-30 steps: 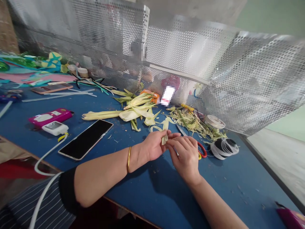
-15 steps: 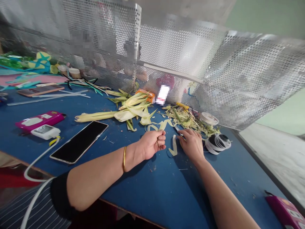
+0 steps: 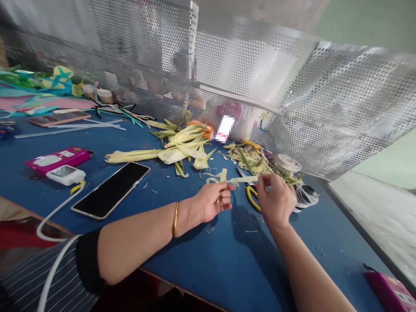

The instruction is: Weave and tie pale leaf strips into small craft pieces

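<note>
My left hand [image 3: 212, 201] is closed, thumb and fingers pinching one end of a pale green leaf strip [image 3: 243, 179]. My right hand [image 3: 276, 199] is raised a little above the blue table [image 3: 211, 260] and pinches the strip's other end, so the strip stretches nearly level between both hands. Scissors with yellow handles [image 3: 251, 196] lie on the table just below and between the hands. A curled leaf scrap [image 3: 216, 177] lies just behind my left hand.
Long leaves [image 3: 175, 149] and a heap of shreds [image 3: 256, 161] lie behind the hands, with a white reel [image 3: 287, 164] and wound tape [image 3: 305, 195] to the right. A black phone [image 3: 112, 188], a white device [image 3: 65, 174] and a pink case [image 3: 58, 157] lie left. A perforated metal screen [image 3: 292, 86] walls the back.
My right hand went down to the table by the scissors, then came back up and took the strip's free end. The strip, folded between both hands before, is now pulled out straight.
</note>
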Demonstrator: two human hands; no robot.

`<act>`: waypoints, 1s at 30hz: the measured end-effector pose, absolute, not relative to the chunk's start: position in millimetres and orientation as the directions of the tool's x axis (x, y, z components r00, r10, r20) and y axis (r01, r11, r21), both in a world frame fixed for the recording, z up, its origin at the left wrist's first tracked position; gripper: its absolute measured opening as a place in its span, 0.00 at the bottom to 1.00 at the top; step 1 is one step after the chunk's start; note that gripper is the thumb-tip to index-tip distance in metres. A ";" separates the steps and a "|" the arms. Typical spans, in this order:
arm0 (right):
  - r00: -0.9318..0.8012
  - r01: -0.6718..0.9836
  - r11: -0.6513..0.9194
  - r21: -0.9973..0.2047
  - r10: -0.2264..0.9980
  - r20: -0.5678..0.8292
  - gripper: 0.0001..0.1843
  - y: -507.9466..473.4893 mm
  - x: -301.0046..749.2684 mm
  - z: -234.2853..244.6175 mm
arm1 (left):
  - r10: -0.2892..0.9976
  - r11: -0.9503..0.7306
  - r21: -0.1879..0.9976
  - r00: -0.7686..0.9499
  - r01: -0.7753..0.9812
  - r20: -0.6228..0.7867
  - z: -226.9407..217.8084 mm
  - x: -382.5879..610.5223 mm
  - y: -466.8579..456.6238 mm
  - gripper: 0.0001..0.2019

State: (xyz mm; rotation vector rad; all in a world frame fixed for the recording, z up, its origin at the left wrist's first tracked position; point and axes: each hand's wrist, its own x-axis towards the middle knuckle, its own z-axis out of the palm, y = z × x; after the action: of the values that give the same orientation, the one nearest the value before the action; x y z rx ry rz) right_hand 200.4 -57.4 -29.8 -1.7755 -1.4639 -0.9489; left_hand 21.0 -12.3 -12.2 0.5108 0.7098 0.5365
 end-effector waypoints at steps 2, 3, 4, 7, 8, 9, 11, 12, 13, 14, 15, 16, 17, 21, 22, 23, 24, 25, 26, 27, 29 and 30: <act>-0.062 0.981 -0.136 0.137 0.449 0.891 0.10 -65.8 188.6 -20.7 | 0.593 0.764 0.583 0.656 -0.276 -0.467 -14.9 22.9 -12.4 0.17; -0.158 0.972 -0.088 0.220 0.450 0.879 0.10 -69.5 181.4 -18.0 | 0.582 0.771 0.573 0.672 -0.277 -0.459 -16.1 23.7 -12.4 0.18; -0.246 0.957 -0.023 0.290 0.464 0.851 0.10 -72.7 174.0 -16.7 | 0.573 0.778 0.560 0.686 -0.283 -0.449 -17.0 24.3 -12.3 0.17; -0.459 0.887 0.211 0.411 0.506 0.730 0.06 -78.2 155.3 -18.2 | 0.574 0.789 0.514 0.704 -0.337 -0.419 -17.0 24.4 -11.3 0.17; -0.499 0.867 0.274 0.417 0.506 0.704 0.06 -78.7 151.6 -19.5 | 0.581 0.787 0.506 0.701 -0.353 -0.414 -15.9 24.0 -10.9 0.17; -0.519 0.855 0.322 0.407 0.502 0.692 0.06 -78.7 149.3 -20.7 | 0.588 0.783 0.504 0.698 -0.363 -0.410 -14.3 23.3 -10.5 0.17; -0.509 0.857 0.373 0.356 0.497 0.703 0.06 -77.6 148.1 -22.1 | 0.595 0.776 0.512 0.697 -0.368 -0.401 -10.5 21.9 -10.0 0.17; -0.493 0.863 0.388 0.325 0.499 0.712 0.06 -76.9 148.5 -22.3 | 0.600 0.772 0.517 0.691 -0.369 -0.403 -8.6 21.4 -9.8 0.17; -0.477 0.868 0.400 0.294 0.503 0.721 0.06 -76.2 149.0 -22.2 | 0.608 0.769 0.518 0.680 -0.375 -0.409 -7.0 21.0 -9.7 0.17; -0.463 0.871 0.412 0.268 0.506 0.727 0.06 -75.6 149.6 -22.0 | 0.616 0.766 0.517 0.666 -0.382 -0.421 -5.8 20.8 -9.6 0.17; -0.455 0.871 0.424 0.247 0.509 0.731 0.06 -75.3 149.8 -21.7 | 0.623 0.765 0.512 0.652 -0.390 -0.433 -5.1 20.8 -9.4 0.16; -0.450 0.870 0.434 0.232 0.511 0.732 0.06 -75.2 149.8 -21.4 | 0.627 0.765 0.505 0.638 -0.399 -0.447 -4.8 21.0 -9.2 0.16; -0.448 0.869 0.442 0.222 0.514 0.732 0.06 -75.4 149.6 -21.2 | 0.630 0.767 0.495 0.627 -0.409 -0.458 -4.9 21.3 -8.9 0.15; -0.447 0.865 0.457 0.205 0.518 0.730 0.07 -76.8 147.7 -21.0 | 0.621 0.777 0.462 0.642 -0.428 -0.450 -6.2 21.9 -7.6 0.14; -0.446 0.865 0.458 0.204 0.516 0.731 0.07 -76.9 147.4 -20.9 | 0.617 0.780 0.458 0.649 -0.427 -0.445 -6.3 21.7 -7.4 0.15; -0.448 0.864 0.460 0.206 0.513 0.732 0.06 -77.0 147.2 -20.8 | 0.613 0.782 0.457 0.656 -0.424 -0.440 -6.1 21.3 -7.2 0.15; -0.450 0.863 0.461 0.207 0.511 0.732 0.06 -77.0 147.1 -20.7 | 0.611 0.783 0.458 0.660 -0.422 -0.437 -5.6 20.9 -7.1 0.15; -0.452 0.861 0.464 0.209 0.509 0.732 0.06 -77.0 147.1 -20.5 | 0.611 0.782 0.460 0.662 -0.420 -0.434 -5.0 20.5 -7.1 0.15; -0.455 0.859 0.467 0.211 0.508 0.731 0.07 -77.0 147.2 -20.4 | 0.612 0.780 0.464 0.663 -0.419 -0.431 -4.2 20.0 -7.1 0.15; -0.459 0.857 0.470 0.212 0.506 0.730 0.07 -77.2 147.2 -20.4 | 0.615 0.778 0.470 0.661 -0.417 -0.430 -3.4 19.6 -7.2 0.15; -0.466 0.852 0.478 0.214 0.505 0.727 0.07 -77.7 147.3 -20.5 | 0.613 0.779 0.476 0.660 -0.409 -0.435 -1.8 19.2 -7.6 0.14; -0.474 0.847 0.485 0.219 0.503 0.723 0.07 -77.9 147.2 -20.7 | 0.609 0.781 0.475 0.660 -0.405 -0.439 -1.3 19.1 -7.8 0.14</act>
State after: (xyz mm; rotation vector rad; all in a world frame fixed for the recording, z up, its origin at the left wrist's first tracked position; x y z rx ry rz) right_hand 147.2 -77.9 -20.7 -1.1087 -2.1486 -0.7676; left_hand 19.1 -7.8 -1.3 0.3541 0.6212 0.5874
